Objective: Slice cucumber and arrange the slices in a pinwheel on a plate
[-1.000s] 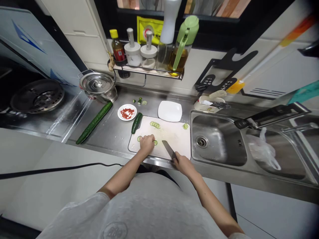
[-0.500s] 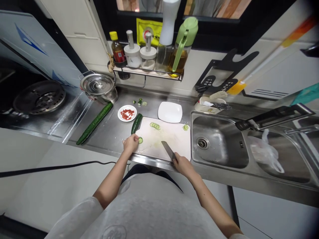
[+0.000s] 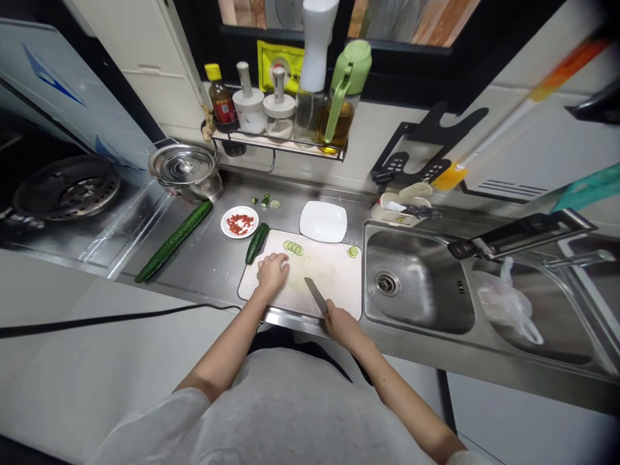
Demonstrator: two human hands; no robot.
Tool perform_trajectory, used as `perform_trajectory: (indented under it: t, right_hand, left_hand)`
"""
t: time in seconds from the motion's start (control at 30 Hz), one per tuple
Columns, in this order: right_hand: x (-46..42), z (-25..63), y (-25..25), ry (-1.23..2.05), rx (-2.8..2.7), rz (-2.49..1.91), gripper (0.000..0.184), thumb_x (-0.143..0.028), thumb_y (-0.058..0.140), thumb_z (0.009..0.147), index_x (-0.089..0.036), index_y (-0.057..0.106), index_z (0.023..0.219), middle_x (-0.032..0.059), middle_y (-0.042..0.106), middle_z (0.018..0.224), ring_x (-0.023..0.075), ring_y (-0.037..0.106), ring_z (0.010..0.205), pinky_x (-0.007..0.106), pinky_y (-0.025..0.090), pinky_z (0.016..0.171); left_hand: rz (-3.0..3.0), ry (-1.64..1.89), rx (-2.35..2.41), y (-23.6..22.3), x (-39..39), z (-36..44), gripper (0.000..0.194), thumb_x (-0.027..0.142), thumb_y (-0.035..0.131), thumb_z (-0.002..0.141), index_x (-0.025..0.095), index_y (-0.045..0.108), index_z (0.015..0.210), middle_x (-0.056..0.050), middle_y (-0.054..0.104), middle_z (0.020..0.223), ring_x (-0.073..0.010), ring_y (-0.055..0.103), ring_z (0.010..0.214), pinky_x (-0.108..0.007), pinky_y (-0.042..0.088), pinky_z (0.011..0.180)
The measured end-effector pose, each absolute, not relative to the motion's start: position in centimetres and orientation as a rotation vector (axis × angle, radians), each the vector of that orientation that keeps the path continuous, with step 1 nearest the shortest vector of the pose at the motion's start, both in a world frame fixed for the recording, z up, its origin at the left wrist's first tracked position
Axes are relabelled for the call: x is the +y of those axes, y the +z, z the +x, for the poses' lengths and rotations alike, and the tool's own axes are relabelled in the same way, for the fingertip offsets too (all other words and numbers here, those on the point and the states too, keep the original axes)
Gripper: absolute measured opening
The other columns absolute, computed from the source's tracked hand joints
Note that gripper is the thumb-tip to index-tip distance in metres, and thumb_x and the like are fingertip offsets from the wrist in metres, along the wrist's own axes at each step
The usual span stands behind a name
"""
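My left hand [image 3: 272, 274] is over the left part of the white cutting board [image 3: 334, 274], fingers stretched out and slightly apart. A bit of green cucumber slice shows at its left edge, mostly hidden. In my right hand [image 3: 343, 325] is the handle of a kitchen knife [image 3: 316, 296], its blade low over the board and pointing up and left. Overlapping cucumber slices [image 3: 293, 248] lie near the board's far edge, and a small pile of slices [image 3: 353, 251] sits at its far right corner. A cut piece of cucumber [image 3: 257, 243] rests against the left edge.
Left of the board are a whole cucumber [image 3: 174, 240], a plate [image 3: 224, 223] of chopped red pieces and a lidded steel pot [image 3: 186, 171]. A white square dish [image 3: 323, 221] stands behind the board. The sink [image 3: 421, 278] is to the right; a condiment rack [image 3: 283, 142] hangs above.
My left hand has moved right, from the board's left edge onto the board, and its fingers have spread from a pinch by a cucumber slice. My right hand still holds the knife.
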State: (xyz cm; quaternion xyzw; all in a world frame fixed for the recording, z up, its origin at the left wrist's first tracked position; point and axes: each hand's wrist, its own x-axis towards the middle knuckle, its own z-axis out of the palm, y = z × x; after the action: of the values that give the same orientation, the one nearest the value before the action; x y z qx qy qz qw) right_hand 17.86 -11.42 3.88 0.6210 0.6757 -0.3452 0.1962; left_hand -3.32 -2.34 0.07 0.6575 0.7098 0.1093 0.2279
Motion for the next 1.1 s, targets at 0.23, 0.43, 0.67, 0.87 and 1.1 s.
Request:
perform_trajectory:
  t: [0.23,0.43,0.67,0.87,1.1]
  right_hand:
    - [-11.5,17.9,3.7,-0.934,1.914,1.723,0.033,-0.017,0.033,0.09,-0.016,0.042,0.122,0.0122,0.065,0.095,0.0223,0.063,0.086,0.028,0.031,0.061]
    - [-11.7,18.5,2.8,-0.933,1.939,1.742,0.031,-0.019,0.034,0.091,-0.018,0.043,0.121,0.0104,0.065,0.096,0.0198,0.063,0.085,0.026,0.031,0.062]
    - [-11.4,18.4,3.7,-0.959,1.918,1.71,0.033,-0.02,0.035,0.092,-0.018,0.041,0.124,0.0101,0.065,0.095,0.02,0.062,0.086,0.026,0.032,0.062]
    - [-11.4,18.3,4.0,-0.956,1.926,1.719,0.035,-0.019,0.033,0.091,-0.016,0.042,0.125,0.0115,0.065,0.095,0.0219,0.062,0.086,0.027,0.033,0.062]
    - [-11.3,18.4,3.8,-0.94,1.935,1.697,0.035,-0.017,0.033,0.09,-0.017,0.042,0.124,0.0107,0.064,0.091,0.0224,0.062,0.086,0.028,0.034,0.064]
  left_hand:
    - [1.844,0.193,1.977,-0.7,2.0,0.6,0.029,0.034,0.047,0.089,0.025,0.059,0.114,-0.009,0.059,0.117,-0.0278,0.05,0.111,-0.042,0.03,0.094]
    - [1.791,0.216,1.969,-1.2,2.6,1.0,0.024,0.021,0.049,0.085,0.025,0.058,0.108,-0.008,0.059,0.117,-0.025,0.049,0.112,-0.039,0.031,0.094]
    - [1.727,0.196,2.027,-1.4,3.1,1.3,0.029,0.019,0.052,0.08,0.025,0.058,0.108,-0.008,0.061,0.115,-0.0254,0.05,0.11,-0.039,0.033,0.092]
    - [1.756,0.209,1.994,-1.9,3.4,1.2,0.024,0.021,0.052,0.08,0.024,0.06,0.103,-0.008,0.059,0.114,-0.0257,0.052,0.109,-0.039,0.034,0.093]
    - [1.753,0.242,1.928,-1.6,3.7,1.7,0.025,0.013,0.05,0.079,0.024,0.06,0.099,-0.006,0.062,0.11,-0.0222,0.052,0.109,-0.036,0.035,0.091]
